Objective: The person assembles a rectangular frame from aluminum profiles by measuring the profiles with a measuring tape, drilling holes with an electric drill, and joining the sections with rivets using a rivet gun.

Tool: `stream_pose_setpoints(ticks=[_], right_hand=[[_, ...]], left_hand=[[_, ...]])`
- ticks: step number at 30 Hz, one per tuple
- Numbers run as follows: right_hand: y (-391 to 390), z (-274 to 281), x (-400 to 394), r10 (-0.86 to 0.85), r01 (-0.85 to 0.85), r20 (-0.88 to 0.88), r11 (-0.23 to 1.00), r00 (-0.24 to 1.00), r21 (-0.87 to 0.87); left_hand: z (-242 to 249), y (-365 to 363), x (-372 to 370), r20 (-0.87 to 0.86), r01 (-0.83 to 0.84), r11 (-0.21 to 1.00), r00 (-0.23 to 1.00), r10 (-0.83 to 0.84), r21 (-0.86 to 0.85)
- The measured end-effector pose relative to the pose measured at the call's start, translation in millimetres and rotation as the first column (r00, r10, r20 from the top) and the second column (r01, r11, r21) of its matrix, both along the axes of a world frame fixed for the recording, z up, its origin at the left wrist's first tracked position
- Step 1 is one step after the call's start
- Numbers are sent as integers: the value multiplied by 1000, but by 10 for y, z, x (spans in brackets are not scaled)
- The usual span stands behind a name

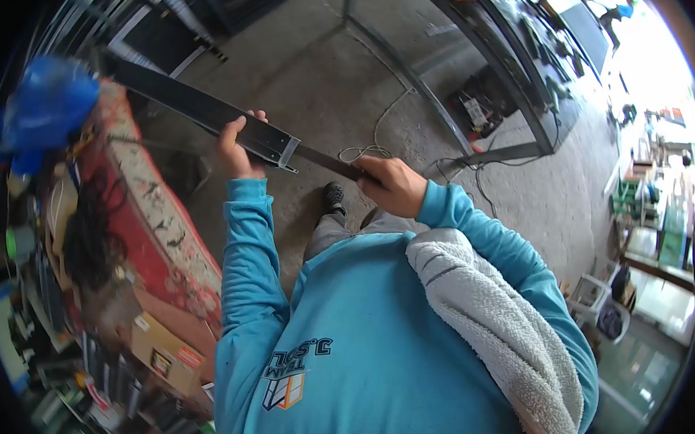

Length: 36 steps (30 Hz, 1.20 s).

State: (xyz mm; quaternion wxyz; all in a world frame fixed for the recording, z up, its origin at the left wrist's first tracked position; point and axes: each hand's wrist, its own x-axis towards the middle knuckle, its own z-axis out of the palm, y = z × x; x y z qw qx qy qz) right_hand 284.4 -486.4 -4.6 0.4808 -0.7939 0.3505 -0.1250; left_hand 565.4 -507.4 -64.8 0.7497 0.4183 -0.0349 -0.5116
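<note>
A long black metal profile (188,102) runs from the upper left towards the middle, its cut end showing bare pale metal. My left hand (241,148) is wrapped round the profile from below, close to that end, with the thumb along its side. In my right hand (394,184) is a flat metal file (327,162), gripped in a closed fist. The file's far end meets the profile's cut end in this view. The file's handle end is hidden in my fist.
A red floral-covered surface (155,207) stands close on my left, beside a blue plastic bag (50,111). Ahead to the right is a metal-framed workbench (512,76) with tools on top. A cable (380,128) lies on the concrete floor. A white towel (499,327) hangs over my shoulder.
</note>
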Motion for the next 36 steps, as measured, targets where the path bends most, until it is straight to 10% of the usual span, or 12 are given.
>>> stream_pose_setpoints(ticks=[11, 14, 16, 20, 22, 25, 36], right_hand=[[-491, -91, -589, -265, 265, 55, 964, 963, 10], [-775, -165, -1120, -595, 503, 265, 794, 759, 342], [-1230, -326, -1312, -590, 558, 437, 801, 679, 214], [-2161, -21, -1803, -762, 617, 435, 646, 480, 450], [-2568, 92, -2087, -799, 685, 587, 502, 133, 528], [-2953, -74, -2847, -836, 608, 545, 405, -56, 683], [-3998, -29, -4139, -854, 532, 496, 497, 158, 686]], left_hand=[[-23, -1621, -704, 35, 224, 974, 974, -226, 43], [-24, -1866, -1010, 25, 196, 980, 980, -197, 39], [-37, -1834, -1348, 211, 342, 938, 915, -344, 50], [-192, -2050, -1598, 511, 834, 546, 435, -741, 81], [-87, -2273, -1774, 559, 927, 353, 228, -797, 127], [83, -2620, -2002, 543, 962, 139, -11, -840, 234], [116, -3791, -2744, 477, 843, -182, -450, -755, 507]])
